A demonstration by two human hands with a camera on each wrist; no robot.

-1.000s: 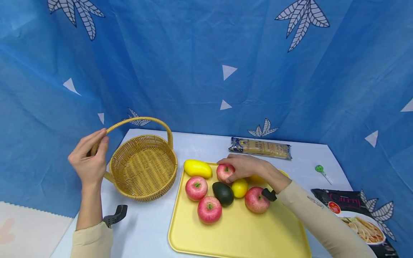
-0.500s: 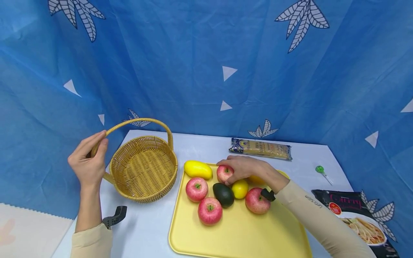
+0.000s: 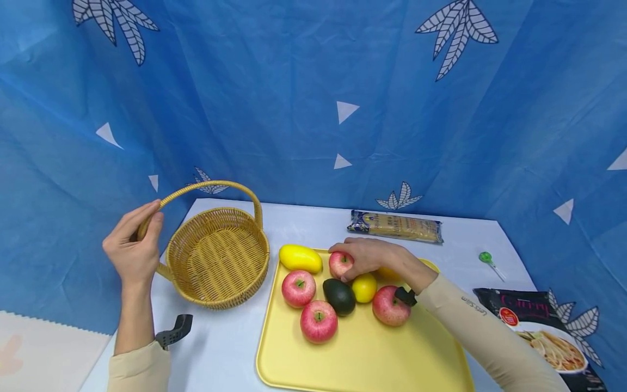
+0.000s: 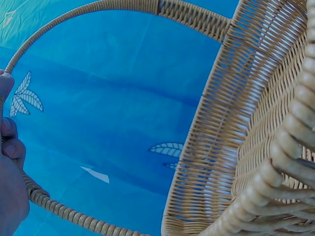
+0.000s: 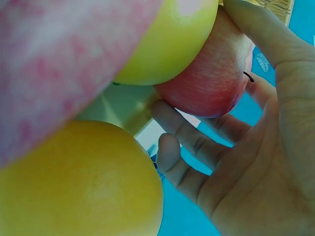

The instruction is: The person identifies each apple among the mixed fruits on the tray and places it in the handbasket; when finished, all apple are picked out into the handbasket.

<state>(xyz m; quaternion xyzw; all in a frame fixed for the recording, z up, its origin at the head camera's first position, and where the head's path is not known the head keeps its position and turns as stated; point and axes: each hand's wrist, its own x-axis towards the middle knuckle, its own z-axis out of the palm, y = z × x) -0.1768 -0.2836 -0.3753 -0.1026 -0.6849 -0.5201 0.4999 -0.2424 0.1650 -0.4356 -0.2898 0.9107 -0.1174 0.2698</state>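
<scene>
My left hand [image 3: 134,247] holds the arched handle [image 3: 220,183] of a wicker basket [image 3: 225,261], whose inside shows bare in the head view. My right hand [image 3: 374,257] grips a red apple [image 3: 340,264] at the back of a yellow tray [image 3: 352,359], fingers behind it and thumb in front. In the right wrist view that apple [image 5: 211,78] sits between thumb and fingers, next to a lemon [image 5: 170,42]. Close by on the tray are a dark avocado [image 3: 339,296] and another apple [image 3: 391,306]. An orange-yellow fruit [image 3: 388,273] is partly hidden beneath the right wrist.
Two more apples, one of them the front apple [image 3: 319,322], and a yellow mango-like fruit [image 3: 300,258] lie on the tray's left side. Behind the tray is a noodle packet [image 3: 397,226]. To the right lie a green lollipop [image 3: 485,257] and a black curry packet [image 3: 536,326].
</scene>
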